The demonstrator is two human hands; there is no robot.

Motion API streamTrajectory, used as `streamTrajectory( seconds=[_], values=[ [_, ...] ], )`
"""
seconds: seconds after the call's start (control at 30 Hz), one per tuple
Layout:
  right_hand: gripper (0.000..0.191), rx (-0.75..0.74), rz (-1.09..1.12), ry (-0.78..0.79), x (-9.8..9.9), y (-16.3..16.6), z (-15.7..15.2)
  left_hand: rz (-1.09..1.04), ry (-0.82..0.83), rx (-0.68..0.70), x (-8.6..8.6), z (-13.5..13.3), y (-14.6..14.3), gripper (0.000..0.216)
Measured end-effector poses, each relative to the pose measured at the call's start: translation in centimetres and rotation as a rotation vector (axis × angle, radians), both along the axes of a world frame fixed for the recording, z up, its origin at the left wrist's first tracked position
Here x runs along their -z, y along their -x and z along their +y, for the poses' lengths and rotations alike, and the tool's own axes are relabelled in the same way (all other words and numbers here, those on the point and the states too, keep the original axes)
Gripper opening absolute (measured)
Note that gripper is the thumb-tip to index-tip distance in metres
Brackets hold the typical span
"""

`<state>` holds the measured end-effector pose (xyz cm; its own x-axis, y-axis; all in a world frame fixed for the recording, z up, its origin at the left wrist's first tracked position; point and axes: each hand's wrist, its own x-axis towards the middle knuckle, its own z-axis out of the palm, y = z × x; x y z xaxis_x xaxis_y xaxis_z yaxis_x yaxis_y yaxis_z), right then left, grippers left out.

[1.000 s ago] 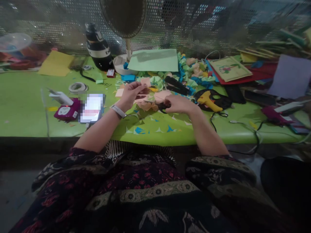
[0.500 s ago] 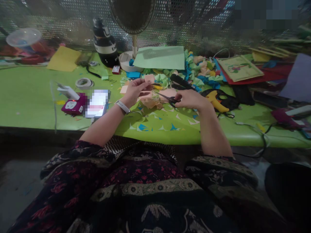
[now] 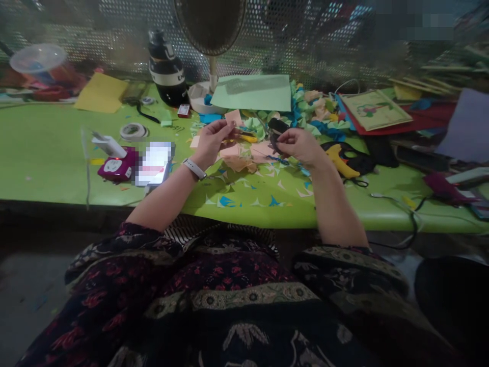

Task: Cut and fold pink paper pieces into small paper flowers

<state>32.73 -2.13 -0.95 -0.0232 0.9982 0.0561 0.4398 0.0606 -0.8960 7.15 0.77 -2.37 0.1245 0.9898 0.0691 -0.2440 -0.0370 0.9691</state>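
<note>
My left hand point(image 3: 212, 142) is closed, pinching a small square of peach paper point(image 3: 233, 118) between thumb and fingers. My right hand point(image 3: 300, 147) has its fingers closed on a black stapler point(image 3: 278, 125), which is partly hidden by the fingertips. A pair of scissors point(image 3: 280, 160) lies on the table just below the right hand, across peach paper pieces point(image 3: 263, 150). A yellow-handled cutter point(image 3: 248, 137) lies between my hands. Crumpled peach paper point(image 3: 240, 163) sits below them.
Small paper scraps point(image 3: 273, 200) litter the green table point(image 3: 53, 153) near its front edge. A phone point(image 3: 153, 165), a purple plug adapter point(image 3: 118, 165) and a tape roll point(image 3: 133, 131) are at left. Behind stand a black bottle point(image 3: 168, 76), a fan point(image 3: 211, 25) and a crumpled paper heap point(image 3: 317, 107).
My right hand has let go of the scissors, which now lie on the table, and has taken hold of the stapler. My left hand still holds the peach paper, slightly tilted.
</note>
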Motion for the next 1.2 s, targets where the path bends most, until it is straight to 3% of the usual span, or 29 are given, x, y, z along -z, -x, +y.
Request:
streamTrajectory(
  seconds=[0.23,0.7,1.0,1.2],
  values=[
    [0.043,-0.108,0.019,0.059,0.3,1.8,-0.6,-0.004,-0.004,0.031,-0.1,-0.2,0.1,0.023],
    [0.055,-0.114,0.032,0.108,-0.5,3.7,-1.8,-0.117,0.014,0.042,0.0,-0.3,0.0,0.019],
    [0.048,-0.214,0.04,0.144,-0.1,4.4,-2.0,-0.064,0.003,0.146,1.0,-0.1,-0.1,0.02],
    [0.049,-0.228,0.049,0.131,0.0,4.3,-2.0,-0.095,0.028,0.154,0.4,-0.7,-0.5,0.018]
  ],
)
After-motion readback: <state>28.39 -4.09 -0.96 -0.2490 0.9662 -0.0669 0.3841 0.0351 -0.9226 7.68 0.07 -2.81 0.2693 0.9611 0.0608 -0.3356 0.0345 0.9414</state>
